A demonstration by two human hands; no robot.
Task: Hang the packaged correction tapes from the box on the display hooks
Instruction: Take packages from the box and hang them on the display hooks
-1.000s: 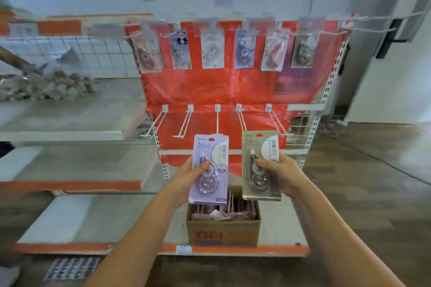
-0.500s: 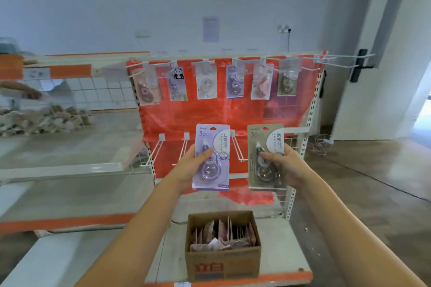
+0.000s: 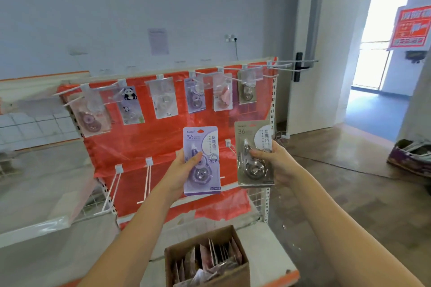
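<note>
Left hand grips the purple pack, right hand grips the grey pack. Advice: hang one at a time, lining each card's top hole with a bare lower hook.

I hold two carded correction tapes upright before a red-backed display rack: my left hand grips a purple package, thumb across its blister, and my right hand pinches a grey package by its right edge. Six packaged tapes hang along the top row of hooks; the lower white hooks are bare. An open cardboard box of more packages sits on the shelf below.
</note>
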